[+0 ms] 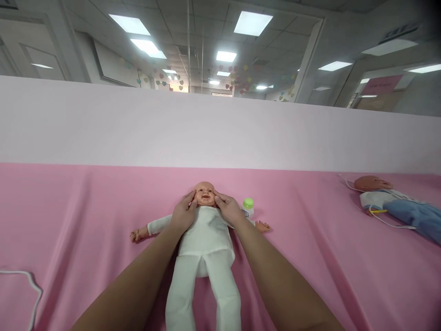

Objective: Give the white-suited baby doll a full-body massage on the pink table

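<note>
A baby doll in white clothes lies on its back, head away from me and arms spread out. My left hand touches the left side of the doll's head, its fingers near the temple and cheek. On the opposite side, my right hand rests against the head in the same way. Both hands together hold the head between them, with fingers bent and close together. Just right of my right hand stands a small bottle with a green cap, its lower part partly hidden by my arm.
Pink cloth with folds covers the surface. A second doll in blue and white lies at the right, with a white cord around it. Another white cord is at lower left. A low white wall runs behind.
</note>
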A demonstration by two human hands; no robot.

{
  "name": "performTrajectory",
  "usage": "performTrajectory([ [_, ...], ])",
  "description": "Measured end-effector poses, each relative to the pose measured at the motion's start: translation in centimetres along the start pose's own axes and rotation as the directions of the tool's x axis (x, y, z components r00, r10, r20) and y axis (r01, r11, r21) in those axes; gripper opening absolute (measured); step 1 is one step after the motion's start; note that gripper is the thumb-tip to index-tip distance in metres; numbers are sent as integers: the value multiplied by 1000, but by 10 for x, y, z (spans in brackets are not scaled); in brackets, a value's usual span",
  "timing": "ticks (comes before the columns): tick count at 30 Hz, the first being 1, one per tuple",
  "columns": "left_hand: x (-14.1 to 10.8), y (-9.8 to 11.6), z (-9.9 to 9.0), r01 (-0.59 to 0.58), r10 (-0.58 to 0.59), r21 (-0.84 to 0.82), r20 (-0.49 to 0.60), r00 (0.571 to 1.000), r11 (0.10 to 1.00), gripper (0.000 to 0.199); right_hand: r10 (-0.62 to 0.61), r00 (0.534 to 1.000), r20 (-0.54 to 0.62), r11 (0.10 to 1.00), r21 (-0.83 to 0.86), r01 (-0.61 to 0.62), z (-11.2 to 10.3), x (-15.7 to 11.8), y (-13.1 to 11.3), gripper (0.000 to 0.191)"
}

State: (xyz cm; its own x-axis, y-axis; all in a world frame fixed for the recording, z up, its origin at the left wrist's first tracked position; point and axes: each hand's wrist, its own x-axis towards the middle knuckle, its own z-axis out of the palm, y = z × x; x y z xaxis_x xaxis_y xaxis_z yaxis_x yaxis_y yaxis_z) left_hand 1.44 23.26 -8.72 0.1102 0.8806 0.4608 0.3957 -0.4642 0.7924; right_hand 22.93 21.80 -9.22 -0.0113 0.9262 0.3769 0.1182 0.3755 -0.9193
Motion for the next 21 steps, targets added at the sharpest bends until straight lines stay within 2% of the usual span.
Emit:
performTrajectory([
  [2, -1, 2, 1, -10, 9, 37, 14, 1000, 999, 54, 22, 999, -33, 999, -29, -23, 2, -2, -3, 53],
  [7, -4, 7, 5, 73, -74, 71, 9, 997, 995, 71, 59, 992, -110, 993, -95, -70, 11, -4, -4, 85],
  [11, -3, 8, 6, 63, -64, 45, 15, 998, 997, 69, 66, 987, -145, 994, -77, -78, 13, 0, 5, 81],
  [16, -1, 6, 4, 72, -73, 20, 23, 997, 997, 65, 87, 994, -64, 995, 45, -84, 5, 3, 11, 77],
  [21, 1, 4, -1, 83, -83, -6, 50, 995, 997, 59, 104, 994, 42, 981, 159, -110, -4, 1, 1, 72],
])
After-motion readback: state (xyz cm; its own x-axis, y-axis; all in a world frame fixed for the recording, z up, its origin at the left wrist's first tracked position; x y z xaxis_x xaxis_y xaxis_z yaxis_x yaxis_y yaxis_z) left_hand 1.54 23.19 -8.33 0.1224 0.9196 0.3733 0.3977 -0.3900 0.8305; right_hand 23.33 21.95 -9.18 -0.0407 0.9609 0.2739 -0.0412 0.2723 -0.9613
